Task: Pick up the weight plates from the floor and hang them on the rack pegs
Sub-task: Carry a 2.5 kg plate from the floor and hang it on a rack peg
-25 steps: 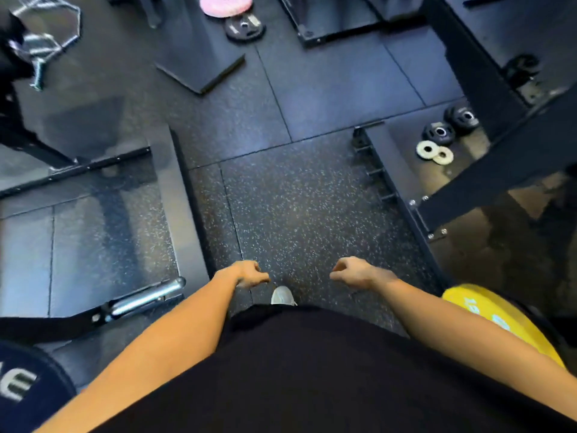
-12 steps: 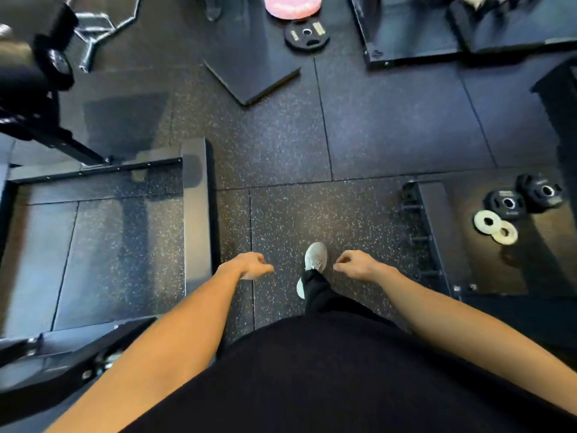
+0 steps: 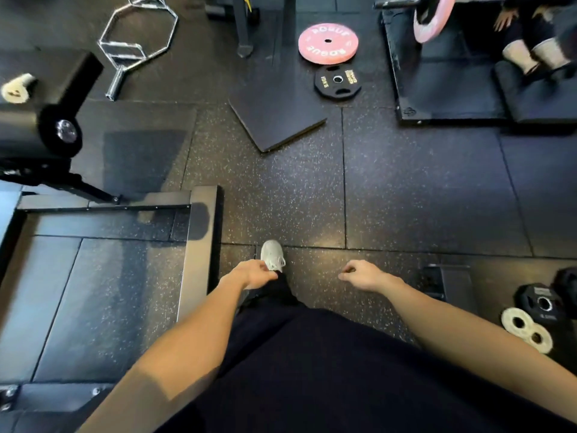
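Note:
A pink weight plate [image 3: 327,43] lies flat on the dark rubber floor far ahead. Just below it lies a smaller black 10 kg plate [image 3: 338,81]. At the lower right edge sit a small black plate [image 3: 543,303] and two little white plates [image 3: 526,329], touching each other. My left hand [image 3: 251,273] and my right hand [image 3: 362,275] hang in front of my body with loosely curled fingers and hold nothing. Both are well short of the pink and black plates. No rack pegs are visible.
A low steel platform frame [image 3: 199,245] borders my left side. A loose black mat [image 3: 276,120] lies ahead before the plates. A chrome hex bar [image 3: 137,42] lies at the top left, a padded roller [image 3: 40,120] on the left. Another person's legs [image 3: 537,48] and a loaded barbell's pink plate [image 3: 431,17] are top right.
I have walked forward: the pink and black plates came nearer and lower in view, and the small plates on the right slid toward the bottom edge. Both hands stay loosely curled and hold nothing.

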`<state>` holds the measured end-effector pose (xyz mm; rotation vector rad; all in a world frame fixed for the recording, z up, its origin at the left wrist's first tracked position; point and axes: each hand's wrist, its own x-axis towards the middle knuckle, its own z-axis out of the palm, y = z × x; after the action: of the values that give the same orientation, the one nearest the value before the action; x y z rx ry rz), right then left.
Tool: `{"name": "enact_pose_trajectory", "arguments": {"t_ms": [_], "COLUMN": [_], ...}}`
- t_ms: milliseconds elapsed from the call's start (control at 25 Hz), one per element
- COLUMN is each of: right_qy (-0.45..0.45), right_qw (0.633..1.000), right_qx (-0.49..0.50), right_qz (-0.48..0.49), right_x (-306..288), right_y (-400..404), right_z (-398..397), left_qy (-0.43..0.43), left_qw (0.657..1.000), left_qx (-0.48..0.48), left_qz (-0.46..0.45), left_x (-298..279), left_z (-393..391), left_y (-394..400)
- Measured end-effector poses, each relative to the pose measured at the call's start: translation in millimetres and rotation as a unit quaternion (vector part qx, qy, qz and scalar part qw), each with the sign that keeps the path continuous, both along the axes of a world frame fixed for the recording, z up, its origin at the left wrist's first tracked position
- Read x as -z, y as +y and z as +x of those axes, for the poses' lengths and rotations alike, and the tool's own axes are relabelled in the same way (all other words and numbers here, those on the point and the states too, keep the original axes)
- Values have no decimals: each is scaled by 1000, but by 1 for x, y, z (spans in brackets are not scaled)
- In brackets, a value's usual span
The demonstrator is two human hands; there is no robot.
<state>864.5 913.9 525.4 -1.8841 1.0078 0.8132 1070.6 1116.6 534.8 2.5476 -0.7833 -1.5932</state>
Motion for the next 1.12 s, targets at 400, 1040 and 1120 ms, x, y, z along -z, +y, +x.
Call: {"name": "enact_pose_trajectory", "arguments": {"t_ms": [400,1040,1120], "right_qy": [-53,-69,-76], "right_qw": [970,823,800], "right_qx": [230,564,595], "right_qz": [-55,-11,-4], "right_x": [-8,-3,-9], "right_y": [-217,-574,-604], "right_z": [160,99,80], "left_qy": [-26,-36,-21], "left_qw": [987,894,883], "left_qx": [144,447,470], "left_qz": [-65,-20,-14], "left_x": [-27,-45,-44], "left_z": [237,199,172], "left_y": [-308,-818,-871]}}
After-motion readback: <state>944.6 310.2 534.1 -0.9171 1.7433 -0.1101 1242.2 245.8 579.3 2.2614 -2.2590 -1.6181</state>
